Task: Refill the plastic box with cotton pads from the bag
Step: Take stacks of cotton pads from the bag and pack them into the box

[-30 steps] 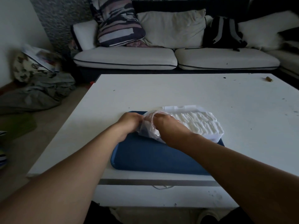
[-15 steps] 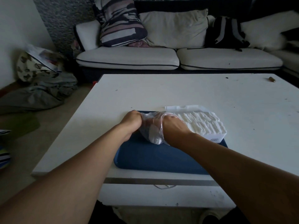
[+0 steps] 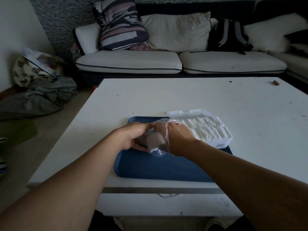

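Two hands | left hand (image 3: 133, 137) now cups bag (image 3: 155, 144) underneath | right hand (image 3: 179, 139) stays inside, grip unclear

Two bare forearms, no sleeves, left grip (image 3: 133, 137), right grip (image 3: 179, 139)

White table (image 3: 183, 97), pale sofa (image 3: 130, 61) behind, dim light

likely living room: sofa (image 3: 180, 62), cushions (image 3: 175, 30)
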`<state>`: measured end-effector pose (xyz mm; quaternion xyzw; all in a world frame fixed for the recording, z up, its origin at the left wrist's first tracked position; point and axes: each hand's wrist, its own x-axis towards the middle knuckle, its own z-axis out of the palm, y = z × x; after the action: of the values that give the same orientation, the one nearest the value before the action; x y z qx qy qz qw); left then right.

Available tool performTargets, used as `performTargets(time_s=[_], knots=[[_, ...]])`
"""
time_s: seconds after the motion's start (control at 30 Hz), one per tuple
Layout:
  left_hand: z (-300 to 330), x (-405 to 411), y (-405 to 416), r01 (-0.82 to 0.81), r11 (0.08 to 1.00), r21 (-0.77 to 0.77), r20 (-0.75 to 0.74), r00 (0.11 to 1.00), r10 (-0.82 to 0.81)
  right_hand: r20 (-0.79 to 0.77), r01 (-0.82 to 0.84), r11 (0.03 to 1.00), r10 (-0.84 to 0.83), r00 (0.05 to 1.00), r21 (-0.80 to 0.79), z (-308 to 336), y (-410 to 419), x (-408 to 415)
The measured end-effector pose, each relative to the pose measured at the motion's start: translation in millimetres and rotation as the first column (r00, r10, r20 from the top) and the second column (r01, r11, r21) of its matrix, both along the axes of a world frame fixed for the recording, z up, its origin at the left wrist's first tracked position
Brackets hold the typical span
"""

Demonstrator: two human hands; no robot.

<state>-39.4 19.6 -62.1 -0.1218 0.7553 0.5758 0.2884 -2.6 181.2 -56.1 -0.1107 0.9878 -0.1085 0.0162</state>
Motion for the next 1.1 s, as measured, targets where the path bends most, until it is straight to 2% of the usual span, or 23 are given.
performTargets(time_s=[0.1, 0.13, 0.2, 0.33, 0.5, 0.63, 0.73, 0.8, 0.83, 0.9, 1.1], knots=[[-1, -3, 2, -0.011, 0.999, 0.052, -0.004, 1.0, 0.011, 0.082, -0.106, 0.994, 0.104, 0.991, 0.02, 8, -3, 3], [0, -2, 3, -0.007, 0.998, 0.066, -0.004, 1.0, 0.007, 0.064, -0.119, 0.993, 0.12, 0.991, -0.013, 11, -2, 6], [0, -3, 3, -0.003, 0.997, 0.081, -0.008, 1.0, 0.003, -0.031, -0.071, 0.989, 0.068, 0.997, -0.132, -4, 7, -3], [3, -3, 3, -0.036, 0.99, 0.135, -0.008, 0.999, 0.037, -0.051, -0.024, 0.914, 0.004, 0.999, -0.405, -6, 6, -9], [9, -1, 5, -0.066, 0.976, 0.209, -0.009, 0.998, 0.07, -0.194, 0.012, 0.935, -0.086, 0.977, -0.354, -2, 4, -13], [6, -2, 6, -0.071, 0.977, 0.203, -0.081, 0.993, 0.089, -0.107, 0.015, 0.949, -0.052, 0.993, -0.315, 10, 6, -8], [5, -2, 9, -0.056, 0.982, 0.178, -0.138, 0.987, 0.081, -0.007, -0.017, 0.976, 0.016, 1.0, -0.215, 15, -2, 2], [4, -3, 10, -0.061, 0.985, 0.161, -0.155, 0.984, 0.086, -0.079, -0.03, 0.986, 0.017, 0.997, -0.162, 7, 3, -6], [5, -4, 10, -0.06, 0.984, 0.167, -0.145, 0.986, 0.085, -0.024, -0.018, 0.973, 0.013, 1.0, -0.232, 7, 0, -2], [7, -4, 9, -0.031, 0.981, 0.193, -0.115, 0.992, 0.054, -0.143, -0.071, 0.982, 0.046, 0.989, -0.177, 11, 1, -4], [11, -2, 6, 0.026, 0.981, 0.195, -0.151, 0.988, 0.004, -0.127, -0.077, 0.929, 0.033, 0.991, -0.361, 18, 3, -3]])
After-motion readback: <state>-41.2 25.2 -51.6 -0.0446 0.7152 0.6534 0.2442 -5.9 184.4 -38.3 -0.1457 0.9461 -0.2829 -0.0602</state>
